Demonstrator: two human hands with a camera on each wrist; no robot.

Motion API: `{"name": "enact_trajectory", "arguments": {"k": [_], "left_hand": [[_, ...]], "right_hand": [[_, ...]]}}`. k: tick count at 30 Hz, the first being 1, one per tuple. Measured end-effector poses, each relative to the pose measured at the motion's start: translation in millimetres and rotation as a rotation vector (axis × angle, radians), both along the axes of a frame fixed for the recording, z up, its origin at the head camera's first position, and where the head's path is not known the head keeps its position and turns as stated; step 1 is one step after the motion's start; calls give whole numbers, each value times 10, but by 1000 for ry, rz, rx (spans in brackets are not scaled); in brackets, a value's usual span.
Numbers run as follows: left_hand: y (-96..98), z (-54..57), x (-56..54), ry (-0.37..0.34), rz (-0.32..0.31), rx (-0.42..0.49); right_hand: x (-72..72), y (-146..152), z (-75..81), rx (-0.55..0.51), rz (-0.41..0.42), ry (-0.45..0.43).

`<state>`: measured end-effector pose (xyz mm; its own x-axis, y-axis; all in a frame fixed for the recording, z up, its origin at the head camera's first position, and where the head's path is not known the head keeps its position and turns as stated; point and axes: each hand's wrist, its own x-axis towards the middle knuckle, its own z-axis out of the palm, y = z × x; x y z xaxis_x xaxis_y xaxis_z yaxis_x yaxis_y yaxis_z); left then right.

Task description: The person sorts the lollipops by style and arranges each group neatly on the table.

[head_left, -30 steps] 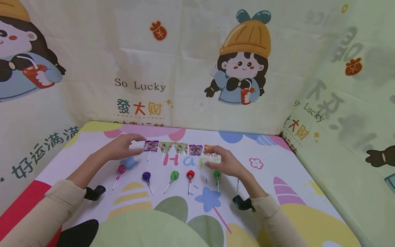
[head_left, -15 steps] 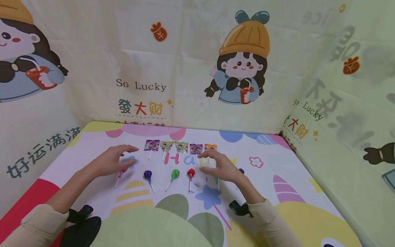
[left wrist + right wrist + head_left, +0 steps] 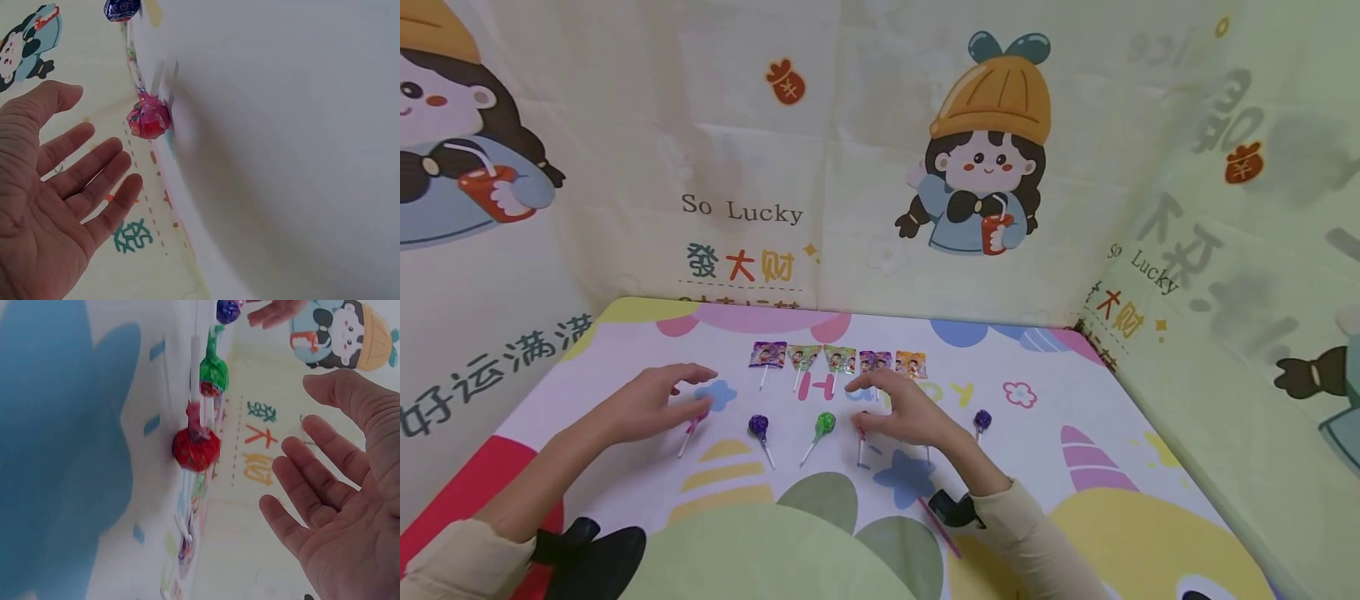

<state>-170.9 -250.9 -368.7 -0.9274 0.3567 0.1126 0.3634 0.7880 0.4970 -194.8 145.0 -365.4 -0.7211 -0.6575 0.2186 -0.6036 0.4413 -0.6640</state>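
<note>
My left hand [image 3: 651,407] hovers empty by the pink lollipop [image 3: 696,423], its fingers spread apart in the left wrist view. That lollipop [image 3: 149,117] lies just beyond the fingertips, untouched. My right hand [image 3: 910,410], also empty, is over the red lollipop [image 3: 861,450], partly covering it in the head view. The right wrist view has the red wrapped ball [image 3: 197,449] apart from the loosely extended fingers. Between the hands lie a dark purple lollipop [image 3: 758,428] and a green one [image 3: 824,423]. Behind the right hand, only a stick [image 3: 928,454] of another shows.
A purple lollipop [image 3: 982,420] lies right of the right hand. Along the back runs a row of flat-wrapped lollipops: purple [image 3: 767,354], green [image 3: 803,357], green [image 3: 839,359], purple [image 3: 876,360], orange [image 3: 912,363]. Patterned cloth [image 3: 865,167] walls the table's back and sides.
Both hands have drawn back from the back row of lollipops toward the front row. The right hand has shifted left, uncovering the purple lollipop at right; the left moved left and nearer. No lollipop moved visibly.
</note>
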Motion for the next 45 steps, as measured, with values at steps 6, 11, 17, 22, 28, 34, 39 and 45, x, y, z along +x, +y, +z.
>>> {"name": "enact_trajectory", "arguments": {"k": [6, 11, 17, 22, 28, 34, 39, 45], "left_hand": [[-30, -43, 36, -12, 6, 5], [-52, -98, 49, -9, -11, 12], [-39, -127, 54, -53, -21, 0], [-1, -126, 43, -93, -30, -10], [13, -132, 9, -96, -36, -15], [12, -144, -13, -89, -34, -13], [14, -158, -21, -63, -53, -15], [13, -151, -9, -70, -68, -14]], "right_hand": [[34, -181, -20, 13, 33, -15], [26, -364, -42, 41, 75, 12], [1, -583, -62, 96, 110, 76], [-6, -734, -68, 133, 125, 106], [-23, -917, -113, 166, 133, 111], [-19, -1090, -172, 226, 69, 71], [-14, -1198, -187, 258, 30, 60], [-38, -1304, -209, 284, 20, 53]]}}
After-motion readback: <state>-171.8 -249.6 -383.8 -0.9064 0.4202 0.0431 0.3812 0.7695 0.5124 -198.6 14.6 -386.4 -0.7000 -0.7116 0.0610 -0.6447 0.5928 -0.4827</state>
